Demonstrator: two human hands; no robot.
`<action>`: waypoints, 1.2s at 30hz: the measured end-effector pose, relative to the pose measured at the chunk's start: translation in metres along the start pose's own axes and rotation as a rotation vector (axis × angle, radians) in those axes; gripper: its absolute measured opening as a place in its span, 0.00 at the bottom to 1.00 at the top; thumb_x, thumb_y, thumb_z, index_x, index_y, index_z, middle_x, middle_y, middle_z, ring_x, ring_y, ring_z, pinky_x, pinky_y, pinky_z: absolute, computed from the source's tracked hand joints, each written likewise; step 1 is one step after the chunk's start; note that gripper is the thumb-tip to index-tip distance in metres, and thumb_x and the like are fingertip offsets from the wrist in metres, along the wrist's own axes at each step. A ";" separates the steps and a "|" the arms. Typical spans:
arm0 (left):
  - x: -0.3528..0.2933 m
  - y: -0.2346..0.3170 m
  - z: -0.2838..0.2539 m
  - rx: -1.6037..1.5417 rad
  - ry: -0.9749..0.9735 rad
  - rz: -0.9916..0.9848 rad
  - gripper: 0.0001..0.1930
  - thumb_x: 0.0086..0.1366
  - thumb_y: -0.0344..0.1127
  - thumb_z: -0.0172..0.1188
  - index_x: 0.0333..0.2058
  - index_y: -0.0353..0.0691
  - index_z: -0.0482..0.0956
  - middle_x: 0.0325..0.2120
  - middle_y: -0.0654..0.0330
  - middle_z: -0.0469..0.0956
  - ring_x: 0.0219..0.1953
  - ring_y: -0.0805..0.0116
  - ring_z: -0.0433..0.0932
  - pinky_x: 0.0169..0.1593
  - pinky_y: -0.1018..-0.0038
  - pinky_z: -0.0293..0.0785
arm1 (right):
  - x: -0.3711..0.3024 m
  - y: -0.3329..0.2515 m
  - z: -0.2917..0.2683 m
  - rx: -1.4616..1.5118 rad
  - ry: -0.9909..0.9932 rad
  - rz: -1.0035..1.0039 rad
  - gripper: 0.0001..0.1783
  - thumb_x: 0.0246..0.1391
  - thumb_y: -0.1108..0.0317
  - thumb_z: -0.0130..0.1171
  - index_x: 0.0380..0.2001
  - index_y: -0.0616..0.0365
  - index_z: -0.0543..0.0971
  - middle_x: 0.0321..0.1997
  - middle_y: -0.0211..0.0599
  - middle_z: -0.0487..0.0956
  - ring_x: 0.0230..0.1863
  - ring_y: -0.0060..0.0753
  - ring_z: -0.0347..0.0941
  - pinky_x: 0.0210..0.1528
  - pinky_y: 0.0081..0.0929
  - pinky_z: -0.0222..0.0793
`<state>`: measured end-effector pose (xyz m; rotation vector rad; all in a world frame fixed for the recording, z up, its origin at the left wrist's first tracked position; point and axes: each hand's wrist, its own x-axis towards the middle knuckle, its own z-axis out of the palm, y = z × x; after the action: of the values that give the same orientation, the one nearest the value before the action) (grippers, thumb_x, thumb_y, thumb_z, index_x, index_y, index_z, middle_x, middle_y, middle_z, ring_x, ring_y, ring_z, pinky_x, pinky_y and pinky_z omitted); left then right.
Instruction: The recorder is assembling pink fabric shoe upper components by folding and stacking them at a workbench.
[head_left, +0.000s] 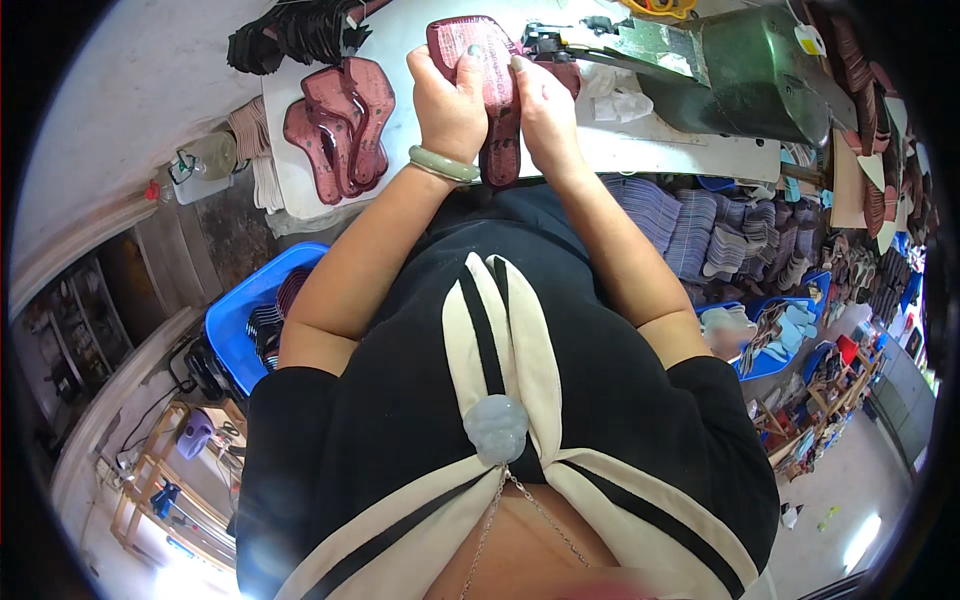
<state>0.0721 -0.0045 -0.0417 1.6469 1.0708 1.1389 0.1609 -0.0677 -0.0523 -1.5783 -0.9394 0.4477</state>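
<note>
A dark-red, sole-shaped shoe insole [502, 140] with a pale, printed face is held upright between my two hands. My left hand [448, 112], with a green bangle at the wrist, grips its left edge, the thumb lying on the face. My right hand [546, 112] pinches the right edge with thumb and fingers, partly hidden behind it. Just right of the insole's wide end is the dark metal working end of a green sewing machine [745, 85]. Several similar red insoles [345, 120] lie overlapping on the white table [630, 150], left of my left hand.
Black cut pieces [300, 38] lie bunched at the table's far left. Crumpled white material [622, 100] sits beneath the machine arm. Stacks of striped sole pieces [665, 225] stand right of my body. A blue basket [228, 325] holds pieces at my left; another blue basket [770, 365] stands to the right.
</note>
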 end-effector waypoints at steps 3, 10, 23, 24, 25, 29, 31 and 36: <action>-0.001 -0.011 -0.006 0.057 0.005 -0.036 0.17 0.62 0.35 0.57 0.41 0.31 0.61 0.30 0.48 0.75 0.31 0.59 0.76 0.37 0.67 0.72 | 0.001 0.010 0.007 -0.286 -0.161 -0.112 0.12 0.58 0.69 0.48 0.41 0.65 0.75 0.36 0.47 0.78 0.35 0.40 0.75 0.39 0.29 0.70; 0.023 -0.098 -0.056 0.627 -0.129 0.016 0.29 0.55 0.34 0.62 0.54 0.37 0.61 0.41 0.49 0.70 0.42 0.53 0.71 0.43 0.64 0.71 | -0.035 0.069 -0.009 -0.380 -0.035 0.134 0.33 0.41 0.51 0.66 0.46 0.61 0.70 0.40 0.43 0.70 0.39 0.36 0.70 0.43 0.30 0.67; -0.049 -0.126 -0.004 -0.238 -0.748 -0.764 0.14 0.64 0.37 0.54 0.44 0.35 0.72 0.35 0.62 0.78 0.32 0.76 0.77 0.35 0.81 0.72 | -0.031 0.134 -0.052 -0.718 -0.081 0.344 0.35 0.34 0.52 0.65 0.39 0.69 0.68 0.40 0.58 0.71 0.44 0.57 0.70 0.47 0.42 0.67; -0.053 -0.126 0.001 -0.243 -0.741 -0.768 0.14 0.64 0.37 0.54 0.44 0.35 0.72 0.35 0.62 0.78 0.32 0.76 0.77 0.35 0.81 0.72 | -0.033 0.128 -0.051 -0.720 -0.090 0.341 0.35 0.34 0.52 0.65 0.39 0.69 0.68 0.40 0.58 0.71 0.44 0.57 0.70 0.47 0.42 0.67; -0.055 -0.127 0.005 -0.329 -0.747 -0.849 0.14 0.64 0.37 0.53 0.45 0.35 0.72 0.36 0.60 0.78 0.34 0.76 0.77 0.36 0.80 0.72 | -0.035 0.121 -0.050 -0.752 -0.128 0.343 0.36 0.34 0.52 0.65 0.42 0.69 0.67 0.41 0.58 0.70 0.45 0.56 0.70 0.47 0.41 0.67; -0.063 -0.130 0.010 -0.381 -0.774 -0.915 0.15 0.66 0.38 0.50 0.47 0.35 0.70 0.37 0.58 0.78 0.37 0.75 0.77 0.39 0.79 0.73 | -0.043 0.109 -0.048 -0.720 -0.184 0.305 0.40 0.34 0.53 0.65 0.49 0.65 0.65 0.42 0.57 0.70 0.46 0.56 0.69 0.48 0.41 0.67; -0.066 -0.123 0.013 -0.396 -0.793 -0.889 0.19 0.67 0.44 0.50 0.48 0.36 0.70 0.37 0.58 0.77 0.38 0.73 0.77 0.42 0.76 0.73 | -0.043 0.108 -0.045 -0.640 -0.197 0.310 0.39 0.35 0.55 0.66 0.52 0.62 0.66 0.42 0.53 0.73 0.45 0.49 0.72 0.47 0.37 0.68; -0.055 -0.113 0.004 -0.807 -0.738 -0.799 0.23 0.67 0.51 0.47 0.49 0.37 0.69 0.40 0.59 0.76 0.41 0.71 0.75 0.49 0.73 0.70 | -0.045 0.087 -0.013 0.221 -0.402 0.637 0.26 0.45 0.65 0.65 0.48 0.59 0.71 0.37 0.31 0.76 0.36 0.17 0.70 0.40 0.18 0.67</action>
<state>0.0441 -0.0254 -0.1625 0.7325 0.5454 0.2773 0.1712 -0.1098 -0.1406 -1.5879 -0.6267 1.3083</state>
